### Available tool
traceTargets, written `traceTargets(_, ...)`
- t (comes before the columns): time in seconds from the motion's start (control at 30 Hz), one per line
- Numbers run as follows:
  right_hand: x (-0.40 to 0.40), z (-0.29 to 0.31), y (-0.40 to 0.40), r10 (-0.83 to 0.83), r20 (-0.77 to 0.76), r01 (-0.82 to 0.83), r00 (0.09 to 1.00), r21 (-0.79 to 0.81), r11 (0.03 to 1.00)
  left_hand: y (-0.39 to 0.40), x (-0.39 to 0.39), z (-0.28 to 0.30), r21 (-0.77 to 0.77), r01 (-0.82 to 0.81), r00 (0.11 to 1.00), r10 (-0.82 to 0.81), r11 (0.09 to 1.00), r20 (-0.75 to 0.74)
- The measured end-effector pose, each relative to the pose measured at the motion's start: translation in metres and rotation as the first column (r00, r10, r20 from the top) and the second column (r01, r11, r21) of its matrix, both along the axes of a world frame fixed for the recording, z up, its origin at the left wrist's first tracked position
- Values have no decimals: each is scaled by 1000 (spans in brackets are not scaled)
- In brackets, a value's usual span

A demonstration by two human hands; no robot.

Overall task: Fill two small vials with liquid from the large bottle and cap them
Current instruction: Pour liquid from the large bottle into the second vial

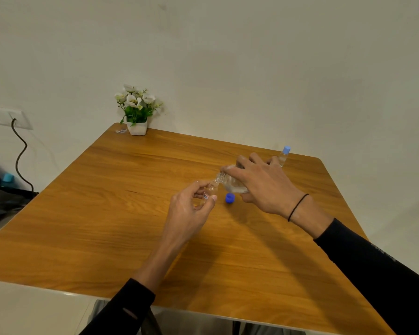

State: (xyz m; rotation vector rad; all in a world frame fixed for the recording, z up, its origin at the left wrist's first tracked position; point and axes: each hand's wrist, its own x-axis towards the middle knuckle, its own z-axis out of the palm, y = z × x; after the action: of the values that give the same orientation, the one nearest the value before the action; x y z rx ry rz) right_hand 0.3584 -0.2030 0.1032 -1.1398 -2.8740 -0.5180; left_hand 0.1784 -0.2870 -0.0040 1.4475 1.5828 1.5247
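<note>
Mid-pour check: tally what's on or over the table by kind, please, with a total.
Large bottle, tilted in the right hand: 1
Small vials: 2, one in the left hand at, one capped at
Loose blue cap: 1
Potted flowers: 1
Total: 5

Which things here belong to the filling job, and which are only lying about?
Job: large bottle, open vial, capped vial, blue cap, left hand, right hand.
Lying about: flower pot, small wrapper, wall socket.
</note>
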Motion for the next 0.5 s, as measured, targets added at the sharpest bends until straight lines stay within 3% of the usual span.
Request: traceTargets(0.5, 0, 0, 0, -2, 1, 2, 1000, 4, 1000, 0, 1, 2, 8, -5, 1000, 5, 1000, 16)
